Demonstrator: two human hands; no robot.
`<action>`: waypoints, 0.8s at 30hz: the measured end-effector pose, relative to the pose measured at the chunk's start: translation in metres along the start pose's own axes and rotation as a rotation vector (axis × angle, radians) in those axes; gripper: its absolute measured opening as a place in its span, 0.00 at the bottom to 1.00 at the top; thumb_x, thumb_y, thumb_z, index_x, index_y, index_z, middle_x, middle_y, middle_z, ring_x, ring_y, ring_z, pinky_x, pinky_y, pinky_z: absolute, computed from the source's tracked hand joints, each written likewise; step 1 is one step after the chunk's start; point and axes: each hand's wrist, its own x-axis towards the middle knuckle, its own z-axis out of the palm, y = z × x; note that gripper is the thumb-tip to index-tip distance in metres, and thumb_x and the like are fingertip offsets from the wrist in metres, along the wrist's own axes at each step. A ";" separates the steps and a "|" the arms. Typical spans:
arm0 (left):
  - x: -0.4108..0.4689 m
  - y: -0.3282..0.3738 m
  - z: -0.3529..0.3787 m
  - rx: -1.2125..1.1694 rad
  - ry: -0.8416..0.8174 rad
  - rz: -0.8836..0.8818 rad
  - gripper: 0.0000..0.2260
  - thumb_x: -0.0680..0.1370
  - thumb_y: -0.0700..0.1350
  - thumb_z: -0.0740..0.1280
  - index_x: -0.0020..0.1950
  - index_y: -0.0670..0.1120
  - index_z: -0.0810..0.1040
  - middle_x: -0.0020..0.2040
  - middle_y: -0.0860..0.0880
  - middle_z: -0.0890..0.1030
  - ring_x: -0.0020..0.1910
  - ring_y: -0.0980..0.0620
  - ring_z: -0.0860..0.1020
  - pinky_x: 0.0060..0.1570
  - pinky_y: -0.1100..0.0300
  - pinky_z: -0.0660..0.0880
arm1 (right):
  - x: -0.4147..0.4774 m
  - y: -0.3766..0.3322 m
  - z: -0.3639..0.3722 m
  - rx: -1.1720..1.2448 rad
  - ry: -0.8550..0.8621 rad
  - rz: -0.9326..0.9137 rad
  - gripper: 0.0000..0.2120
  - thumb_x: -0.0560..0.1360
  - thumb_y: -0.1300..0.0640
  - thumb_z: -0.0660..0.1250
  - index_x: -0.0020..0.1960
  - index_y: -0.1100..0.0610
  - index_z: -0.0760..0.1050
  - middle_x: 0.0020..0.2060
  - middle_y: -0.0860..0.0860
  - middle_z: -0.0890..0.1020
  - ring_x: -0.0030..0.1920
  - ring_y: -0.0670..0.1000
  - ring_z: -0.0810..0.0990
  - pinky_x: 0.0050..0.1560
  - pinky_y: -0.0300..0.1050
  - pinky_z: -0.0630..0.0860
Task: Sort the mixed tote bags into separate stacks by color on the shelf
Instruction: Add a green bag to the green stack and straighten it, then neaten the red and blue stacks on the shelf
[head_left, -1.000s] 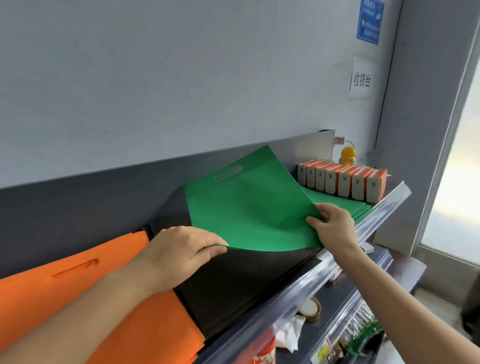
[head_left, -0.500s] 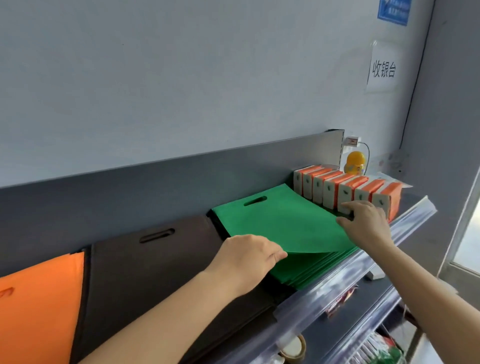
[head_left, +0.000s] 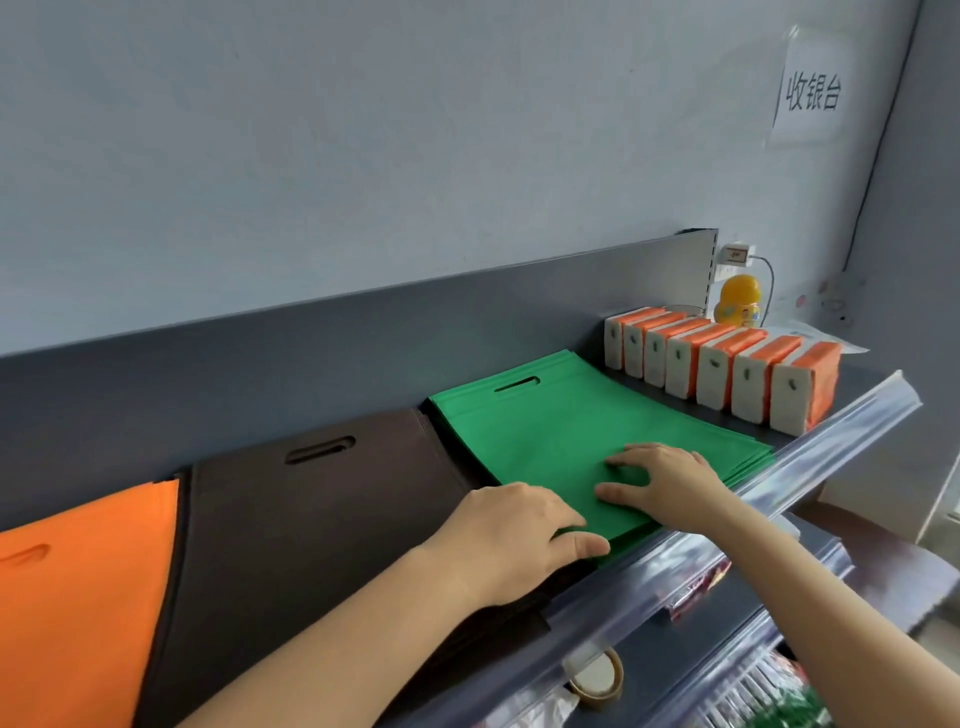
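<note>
On the shelf (head_left: 841, 431), the green bags (head_left: 545, 426) lie stacked under my right hand (head_left: 670, 483), fingers spread flat on top; my left hand (head_left: 519, 540) rests flat at their near left corner, over the black bags (head_left: 322, 519). Orange bags (head_left: 78, 597) are cut off left. Wall sign (head_left: 813, 93) reads 收银台.

Shelf (head_left: 810, 467), clear front rail.
- Left end: orange tote bags (head_left: 78, 597), stacked.
- Middle: black tote bags (head_left: 311, 530), stacked flat.
- Just beside: green tote bags (head_left: 545, 431). Right hand (head_left: 670, 483) lies flat on top near the front edge, left hand (head_left: 514, 540) on the near left corner.
- Right end: orange-and-white packs (head_left: 727, 374), upright in a row.
</note>
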 end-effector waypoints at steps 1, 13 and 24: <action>-0.006 -0.004 -0.005 -0.012 0.028 -0.011 0.26 0.77 0.66 0.51 0.67 0.54 0.72 0.66 0.57 0.73 0.65 0.57 0.69 0.59 0.55 0.69 | -0.001 -0.003 0.000 0.023 0.046 0.003 0.28 0.72 0.35 0.62 0.66 0.48 0.72 0.67 0.49 0.73 0.66 0.52 0.71 0.67 0.52 0.64; -0.230 -0.128 -0.035 0.051 0.212 -0.439 0.14 0.79 0.57 0.58 0.63 0.58 0.75 0.62 0.62 0.75 0.62 0.60 0.72 0.59 0.57 0.70 | -0.059 -0.212 0.033 0.324 0.237 -0.406 0.17 0.73 0.49 0.69 0.61 0.52 0.77 0.59 0.49 0.79 0.61 0.51 0.75 0.60 0.43 0.68; -0.636 -0.196 -0.051 0.135 0.344 -0.921 0.15 0.78 0.60 0.59 0.61 0.58 0.77 0.62 0.61 0.76 0.62 0.59 0.73 0.60 0.57 0.71 | -0.234 -0.528 0.085 0.340 -0.012 -0.759 0.18 0.75 0.50 0.67 0.64 0.52 0.74 0.64 0.49 0.76 0.59 0.53 0.76 0.52 0.39 0.67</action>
